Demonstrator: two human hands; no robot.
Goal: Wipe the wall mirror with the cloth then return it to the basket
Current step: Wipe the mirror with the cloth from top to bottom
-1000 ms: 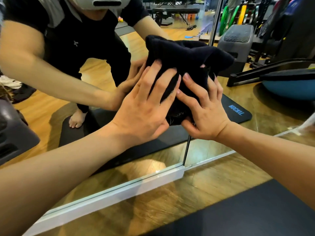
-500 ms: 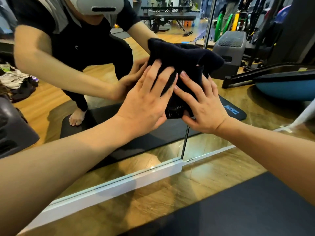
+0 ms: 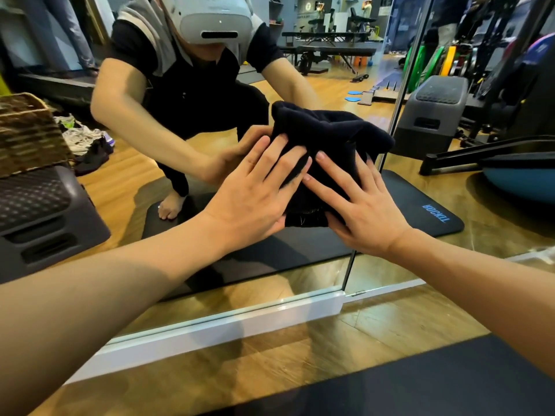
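Two hands are pressing one dark cloth (image 3: pixel 327 136) flat against the wall mirror (image 3: pixel 300 277), low down and just left of the vertical seam between two mirror panels; the left hand (image 3: pixel 255 193) is lying on the cloth's left half with its fingers straight and slightly spread, and the right hand (image 3: pixel 360 202) is lying on the lower right part, its fingers likewise straight and fanned, its thumb tucked under the cloth's bottom edge; neither hand is curling round the fabric, both are pushing it with flat palms. The index fingertips of the two hands are sitting just beside each other near the cloth's middle. The cloth is bunching into soft folds above the fingers, its upper edge standing clear of them.

In the glass a crouching person's reflection is facing the hands, a pale headset over the eyes; a woven basket (image 3: pixel 27 136) is showing at the left of the reflection, resting on a dark step platform (image 3: pixel 45 217); a black exercise mat (image 3: pixel 420 205) is lying beneath. The white skirting strip (image 3: pixel 210 331) is running along the mirror's foot above the wooden floor (image 3: pixel 270 364).
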